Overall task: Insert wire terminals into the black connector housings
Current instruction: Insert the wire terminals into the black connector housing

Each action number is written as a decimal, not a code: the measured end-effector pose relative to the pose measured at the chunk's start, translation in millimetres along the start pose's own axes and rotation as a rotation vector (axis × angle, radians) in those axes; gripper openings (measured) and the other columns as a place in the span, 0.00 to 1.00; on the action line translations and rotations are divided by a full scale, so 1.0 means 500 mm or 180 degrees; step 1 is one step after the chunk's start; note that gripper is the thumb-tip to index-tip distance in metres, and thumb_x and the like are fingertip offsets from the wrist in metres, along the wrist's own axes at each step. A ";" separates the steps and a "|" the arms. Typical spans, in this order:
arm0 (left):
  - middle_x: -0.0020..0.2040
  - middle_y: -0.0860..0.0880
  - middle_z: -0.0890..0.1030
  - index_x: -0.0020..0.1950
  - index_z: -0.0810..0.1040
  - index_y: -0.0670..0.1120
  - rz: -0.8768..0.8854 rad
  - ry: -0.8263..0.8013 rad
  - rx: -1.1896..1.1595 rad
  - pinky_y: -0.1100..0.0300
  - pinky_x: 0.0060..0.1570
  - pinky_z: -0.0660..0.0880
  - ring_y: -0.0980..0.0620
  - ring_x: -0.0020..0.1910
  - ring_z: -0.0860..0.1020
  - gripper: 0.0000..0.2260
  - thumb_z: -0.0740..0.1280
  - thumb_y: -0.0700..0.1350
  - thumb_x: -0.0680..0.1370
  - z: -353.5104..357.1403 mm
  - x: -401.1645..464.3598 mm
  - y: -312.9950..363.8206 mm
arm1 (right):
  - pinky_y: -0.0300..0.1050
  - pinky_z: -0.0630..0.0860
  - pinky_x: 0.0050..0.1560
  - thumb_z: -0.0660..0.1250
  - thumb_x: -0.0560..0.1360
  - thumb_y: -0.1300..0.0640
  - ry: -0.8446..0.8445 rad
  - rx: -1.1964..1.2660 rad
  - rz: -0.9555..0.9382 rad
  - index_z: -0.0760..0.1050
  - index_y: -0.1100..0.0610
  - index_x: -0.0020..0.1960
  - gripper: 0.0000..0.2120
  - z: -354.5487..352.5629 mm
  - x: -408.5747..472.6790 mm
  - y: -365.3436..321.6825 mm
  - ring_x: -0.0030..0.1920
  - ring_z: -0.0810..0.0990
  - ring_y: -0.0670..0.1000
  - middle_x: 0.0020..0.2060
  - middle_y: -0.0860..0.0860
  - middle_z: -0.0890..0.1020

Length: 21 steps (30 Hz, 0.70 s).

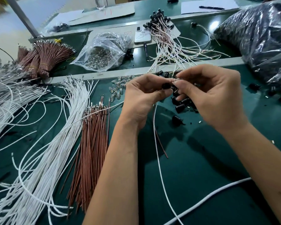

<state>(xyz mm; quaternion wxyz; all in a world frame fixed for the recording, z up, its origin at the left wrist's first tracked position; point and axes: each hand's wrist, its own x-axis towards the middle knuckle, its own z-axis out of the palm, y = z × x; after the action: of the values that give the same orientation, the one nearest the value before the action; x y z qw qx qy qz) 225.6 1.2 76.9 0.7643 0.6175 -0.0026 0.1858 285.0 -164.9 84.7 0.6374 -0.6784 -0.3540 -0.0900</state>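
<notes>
Pinching small round black plastic connector housing (165,86) in left hand (144,98); right hand (212,98) fingertips gripping tiny clear part against it, above green table (201,168). White wire (159,159) and brown wire (161,143) dangling below.

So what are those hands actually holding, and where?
The left hand pinches a black connector housing at its body; the right hand pinches something small at its top, unclear what.
</notes>
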 end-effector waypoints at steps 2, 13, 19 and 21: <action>0.44 0.46 0.87 0.39 0.86 0.47 0.0041 -0.0023 -0.0063 0.56 0.50 0.81 0.49 0.45 0.85 0.15 0.74 0.27 0.66 0.001 0.001 -0.001 | 0.48 0.84 0.34 0.78 0.76 0.57 0.0066 -0.0080 -0.0062 0.85 0.56 0.51 0.06 0.000 -0.003 -0.003 0.33 0.86 0.52 0.40 0.49 0.87; 0.42 0.45 0.86 0.40 0.84 0.44 -0.0004 0.0006 -0.0118 0.57 0.47 0.80 0.49 0.41 0.83 0.14 0.74 0.25 0.67 -0.004 0.004 -0.005 | 0.49 0.84 0.34 0.75 0.79 0.62 -0.0125 -0.0444 -0.0356 0.85 0.61 0.52 0.04 0.002 -0.008 -0.008 0.34 0.86 0.48 0.41 0.49 0.86; 0.39 0.47 0.86 0.44 0.84 0.40 -0.0033 0.0012 0.0305 0.62 0.43 0.79 0.53 0.38 0.84 0.13 0.74 0.24 0.68 0.000 0.003 -0.009 | 0.47 0.82 0.32 0.75 0.77 0.63 -0.0246 -0.0898 -0.0453 0.85 0.59 0.50 0.02 -0.008 -0.001 0.006 0.31 0.84 0.46 0.40 0.48 0.85; 0.39 0.47 0.87 0.45 0.85 0.40 -0.0050 -0.0009 0.0377 0.63 0.43 0.79 0.53 0.39 0.84 0.13 0.75 0.25 0.68 0.000 0.003 -0.008 | 0.46 0.82 0.32 0.75 0.77 0.63 -0.0273 -0.0903 -0.0412 0.85 0.60 0.49 0.02 -0.012 0.000 0.009 0.31 0.85 0.46 0.39 0.48 0.85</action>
<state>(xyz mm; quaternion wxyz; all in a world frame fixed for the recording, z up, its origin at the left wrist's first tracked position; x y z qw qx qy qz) 228.4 0.8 73.5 0.7279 0.6619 0.0123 0.1787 289.5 -170.3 82.2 0.5124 -0.7406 -0.4077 -0.1509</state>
